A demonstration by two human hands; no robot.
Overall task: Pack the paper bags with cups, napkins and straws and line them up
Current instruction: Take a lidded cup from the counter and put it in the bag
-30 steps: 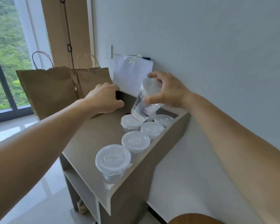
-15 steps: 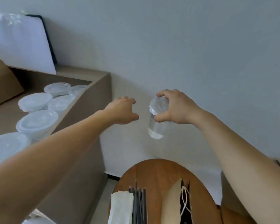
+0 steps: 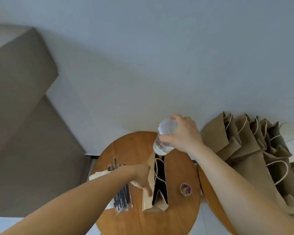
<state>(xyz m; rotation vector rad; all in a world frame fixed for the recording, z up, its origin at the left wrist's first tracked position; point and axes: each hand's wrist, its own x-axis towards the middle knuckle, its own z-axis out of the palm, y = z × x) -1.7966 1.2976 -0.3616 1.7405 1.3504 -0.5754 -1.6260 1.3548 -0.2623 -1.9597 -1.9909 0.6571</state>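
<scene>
Cup-loading step. Right hand [image 3: 185,134] grips lidded cup [image 3: 162,146], fingers curled round its lid, tilted just above the 12 o'clock end of paper bag [image 3: 156,206]. Left hand [image 3: 139,175] pinches the bag's 9 o'clock wall, keeping its mouth open. Next move likely calls for righting the cup and lowering it inside.

A round wooden desk [image 3: 175,219] is standing close to a pale wall [image 3: 159,65]. A small round tub of coloured paper clips [image 3: 185,189] is sitting on its right part. A grey-brown cabinet [image 3: 24,133] is rising at the left, and a second wooden desk [image 3: 203,182] is showing just beside the first.
</scene>
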